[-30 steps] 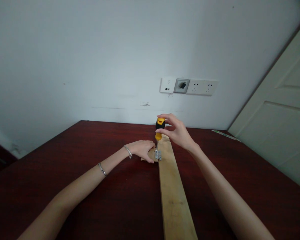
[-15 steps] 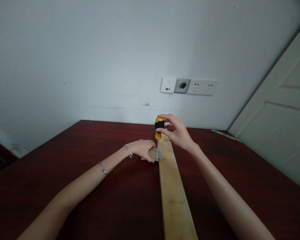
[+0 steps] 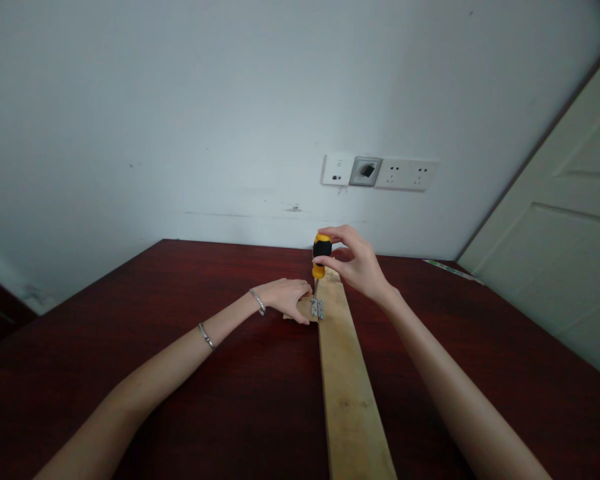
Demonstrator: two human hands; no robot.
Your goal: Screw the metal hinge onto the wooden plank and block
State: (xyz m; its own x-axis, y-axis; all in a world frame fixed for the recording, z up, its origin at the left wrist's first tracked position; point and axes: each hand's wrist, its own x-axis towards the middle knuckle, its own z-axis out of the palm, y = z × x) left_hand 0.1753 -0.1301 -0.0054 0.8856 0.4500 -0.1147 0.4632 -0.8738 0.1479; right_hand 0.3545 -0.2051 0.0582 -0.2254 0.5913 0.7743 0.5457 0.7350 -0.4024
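My right hand [image 3: 357,261] grips the handle of a yellow and black screwdriver [image 3: 322,249] between thumb and fingers. The tool stands nearly upright, leaning a little to the right at the top. Its shaft comes down on the left leaf of a small metal hinge [image 3: 318,308]. That hinge spans the seam between a long wooden plank [image 3: 351,393] and a short wooden board [image 3: 305,307] to its left. My left hand [image 3: 285,297] is closed around the short board, thumb at the near edge and fingers at the far side. Any screw under the tip is too small to make out.
The dark red table [image 3: 220,393] meets a white wall [image 3: 205,120] at the back. Wall sockets [image 3: 405,175] with a black plug [image 3: 367,171] sit above the table. A pale panelled door [image 3: 575,247] stands at the right, near a thin printed strip [image 3: 453,269].
The screwdriver's handle has tipped slightly to the right together with my right hand. My left hand, the boards and the hinge stay essentially in place.
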